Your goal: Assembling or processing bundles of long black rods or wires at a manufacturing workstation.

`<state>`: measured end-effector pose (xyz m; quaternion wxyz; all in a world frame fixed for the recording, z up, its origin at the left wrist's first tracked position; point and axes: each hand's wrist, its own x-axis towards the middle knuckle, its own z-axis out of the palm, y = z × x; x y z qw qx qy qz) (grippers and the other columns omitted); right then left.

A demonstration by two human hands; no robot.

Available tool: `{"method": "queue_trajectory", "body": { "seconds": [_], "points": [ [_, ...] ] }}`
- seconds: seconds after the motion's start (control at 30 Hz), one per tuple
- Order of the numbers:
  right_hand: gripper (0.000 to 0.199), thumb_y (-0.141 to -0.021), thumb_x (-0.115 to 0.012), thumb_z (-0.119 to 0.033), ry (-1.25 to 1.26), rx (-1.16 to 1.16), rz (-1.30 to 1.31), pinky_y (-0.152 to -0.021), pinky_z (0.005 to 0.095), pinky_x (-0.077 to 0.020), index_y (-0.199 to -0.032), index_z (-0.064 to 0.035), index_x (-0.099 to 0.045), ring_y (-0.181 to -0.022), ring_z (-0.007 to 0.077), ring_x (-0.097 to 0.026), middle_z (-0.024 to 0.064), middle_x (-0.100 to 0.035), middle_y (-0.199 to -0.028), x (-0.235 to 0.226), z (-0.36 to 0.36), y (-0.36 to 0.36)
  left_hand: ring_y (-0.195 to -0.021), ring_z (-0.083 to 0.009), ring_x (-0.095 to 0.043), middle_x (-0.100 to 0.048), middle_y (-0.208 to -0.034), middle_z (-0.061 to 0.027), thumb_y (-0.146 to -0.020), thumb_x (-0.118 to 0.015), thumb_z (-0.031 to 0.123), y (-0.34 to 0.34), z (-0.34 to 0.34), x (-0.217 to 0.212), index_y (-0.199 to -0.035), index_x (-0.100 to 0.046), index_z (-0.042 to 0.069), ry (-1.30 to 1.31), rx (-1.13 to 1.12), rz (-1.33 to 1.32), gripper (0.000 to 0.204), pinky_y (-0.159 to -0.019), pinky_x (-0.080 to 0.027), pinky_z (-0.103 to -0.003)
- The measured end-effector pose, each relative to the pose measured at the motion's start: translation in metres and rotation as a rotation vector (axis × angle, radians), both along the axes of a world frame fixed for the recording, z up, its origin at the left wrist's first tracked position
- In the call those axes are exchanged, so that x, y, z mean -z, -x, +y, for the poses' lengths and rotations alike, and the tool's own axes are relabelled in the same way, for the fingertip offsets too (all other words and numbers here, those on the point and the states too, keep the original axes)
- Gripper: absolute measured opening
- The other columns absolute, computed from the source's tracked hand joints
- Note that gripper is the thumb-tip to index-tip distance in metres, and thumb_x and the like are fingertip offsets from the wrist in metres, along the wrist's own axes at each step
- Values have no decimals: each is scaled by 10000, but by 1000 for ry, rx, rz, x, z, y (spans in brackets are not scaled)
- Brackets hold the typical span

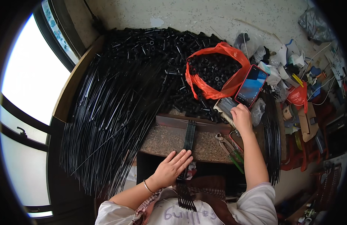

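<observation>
My left hand (pixel 175 165) lies flat, fingers stretched out, across a row of thin black rods (pixel 189 135). The rods run side by side from a low metal strip (pixel 169 120) on the worktable toward my lap, past the table's front edge. My right hand (pixel 241 116) is at the right, its fingers bent together over the near end of a small tray of thin, pale strands (pixel 226 104). Whatever its fingertips pinch is too small to make out. Just left of my right forearm lie pincers with green handles (pixel 230 150).
A large heap of long black rods (pixel 106 108) covers the left side. Behind are piled black tubular parts (pixel 151 47) and a red plastic bag (pixel 209 90) of small black toothed pieces. A lit phone (pixel 251 87) leans beside it. More rods (pixel 271 150) lie right of my forearm.
</observation>
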<state>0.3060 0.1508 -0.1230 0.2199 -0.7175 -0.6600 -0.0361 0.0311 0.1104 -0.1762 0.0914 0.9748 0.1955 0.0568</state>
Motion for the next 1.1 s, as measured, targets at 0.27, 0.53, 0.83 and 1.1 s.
{"method": "queue_trajectory", "body": {
  "seconds": [0.27,0.53,0.83,1.1],
  "points": [
    [43,-690,-485,-54,54,-281,29,-553,335,-402,-717,-22,-479,-647,290,-492,101,-473,-708,26,4,31,-1140,-221,-241,-238,-1237,-114,-668,-398,96,-13,11,0,-1173,-273,38,55,-8,-32,523,-907,-203,-360],
    [56,-655,-501,-43,129,85,-75,-540,339,-397,-699,-11,-513,-622,293,-496,122,-496,-664,-6,10,-7,-1136,-210,-249,-243,-1236,-102,-687,-378,104,-13,14,1,-1174,-273,43,22,-10,-27,502,-907,-207,-351],
    [110,-661,-486,-2,54,-349,174,-529,332,-404,-755,-33,-533,-616,272,-496,89,-471,-685,21,10,41,-1127,-204,-263,-260,-1228,-96,-702,-359,121,-16,17,0,-1165,-288,40,9,-17,-28,476,-900,-220,-345],
    [104,-663,-483,-3,69,-293,182,-527,339,-408,-750,-23,-535,-613,275,-498,91,-475,-688,22,7,40,-1125,-206,-266,-261,-1227,-102,-705,-355,116,-15,18,-3,-1163,-291,38,23,5,-10,468,-900,-221,-347]
  ]
}}
